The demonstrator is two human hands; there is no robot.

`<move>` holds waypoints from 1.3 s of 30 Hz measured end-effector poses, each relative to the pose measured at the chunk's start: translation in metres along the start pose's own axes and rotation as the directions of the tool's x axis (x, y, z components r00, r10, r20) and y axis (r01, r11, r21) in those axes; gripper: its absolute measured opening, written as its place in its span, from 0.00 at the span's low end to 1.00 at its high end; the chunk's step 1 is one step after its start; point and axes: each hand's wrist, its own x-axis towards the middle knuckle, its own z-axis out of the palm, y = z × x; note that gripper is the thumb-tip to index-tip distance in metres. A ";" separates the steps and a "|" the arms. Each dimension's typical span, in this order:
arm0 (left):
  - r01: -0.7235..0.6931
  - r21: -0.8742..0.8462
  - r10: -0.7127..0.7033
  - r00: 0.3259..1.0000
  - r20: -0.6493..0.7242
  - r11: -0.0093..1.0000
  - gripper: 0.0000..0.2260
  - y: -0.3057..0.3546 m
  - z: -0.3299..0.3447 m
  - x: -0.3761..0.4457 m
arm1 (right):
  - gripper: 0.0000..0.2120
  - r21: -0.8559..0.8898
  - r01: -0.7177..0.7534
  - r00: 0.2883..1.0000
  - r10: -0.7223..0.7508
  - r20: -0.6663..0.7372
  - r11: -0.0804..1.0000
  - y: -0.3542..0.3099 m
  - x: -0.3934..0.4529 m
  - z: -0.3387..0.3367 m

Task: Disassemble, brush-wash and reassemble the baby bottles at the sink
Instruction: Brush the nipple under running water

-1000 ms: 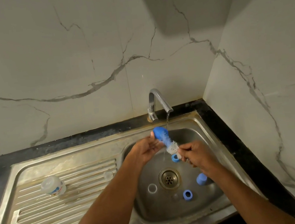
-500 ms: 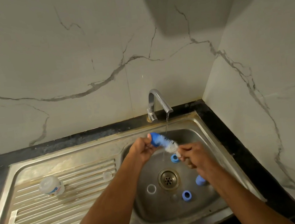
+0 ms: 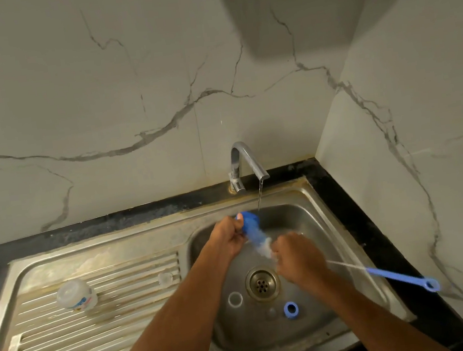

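Over the sink basin, my left hand grips a blue bottle cap just left of the thin water stream. My right hand grips the bottle brush close to its white bristles, which reach into the cap. The brush's wire and blue handle stick out to the right past the sink's edge. A blue ring and a white ring lie on the basin floor beside the drain.
The tap is running at the back of the basin. A clear bottle body lies on the ribbed drainboard, with a small clear part to its right. Marble walls close in behind and at the right.
The brush has swung so that its wire and blue handle now point out to the right. My left hand has lifted the cap up and left. My right arm now hides two blue parts in the basin.
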 end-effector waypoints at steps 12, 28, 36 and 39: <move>-0.021 0.022 0.021 1.000 0.018 1.000 0.14 0.019 0.007 -0.015 | 0.06 0.297 -0.289 0.956 0.258 0.139 0.910 0.006 0.010 -0.006; -0.034 -0.025 0.036 0.994 0.105 0.999 0.11 0.029 0.013 -0.002 | 0.12 0.834 -0.551 0.807 0.242 0.539 -0.022 0.015 0.020 -0.011; -0.033 0.010 0.032 0.997 0.071 0.999 0.11 0.014 0.010 -0.002 | 0.11 -0.405 -0.087 0.995 0.058 -0.083 0.910 -0.005 0.004 -0.011; -0.045 0.046 0.043 0.998 0.043 0.998 0.13 0.012 0.007 0.002 | 0.10 0.129 -0.094 0.992 0.081 0.098 0.987 -0.003 0.011 -0.005</move>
